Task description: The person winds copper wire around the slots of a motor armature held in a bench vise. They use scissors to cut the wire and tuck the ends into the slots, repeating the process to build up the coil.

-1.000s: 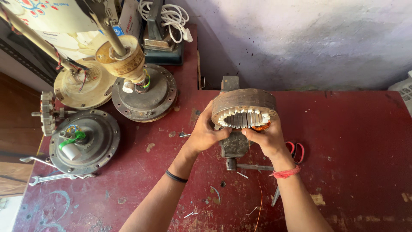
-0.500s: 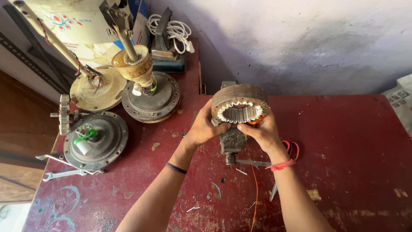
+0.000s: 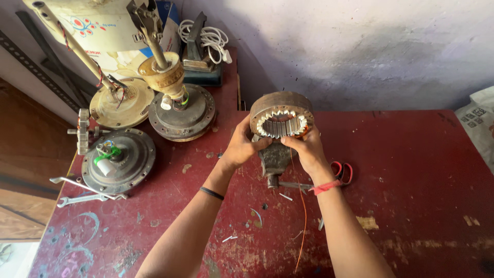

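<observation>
A rusty ring-shaped motor stator (image 3: 281, 112) with white slot liners is held above a small bench vise (image 3: 274, 158) on the red table (image 3: 411, 170). My left hand (image 3: 242, 145) grips the stator's left side. At its lower right edge my right hand (image 3: 304, 149) pinches the stator, where a thin copper wire (image 3: 303, 216) trails down toward me. A black band is on my left wrist, a red one on my right.
Ceiling fan motors stand at the left: one with a white capacitor (image 3: 118, 159), one with a rod (image 3: 181, 113), one cream-coloured (image 3: 121, 105). Spanners (image 3: 82, 190) lie beside them. Red-handled scissors (image 3: 342, 172) sit right of the vise. A coiled white cord (image 3: 206, 37) is at the back.
My hands and the stator stay almost still over the vise. The view has shifted slightly, so everything sits a little further right and lower in the picture.
</observation>
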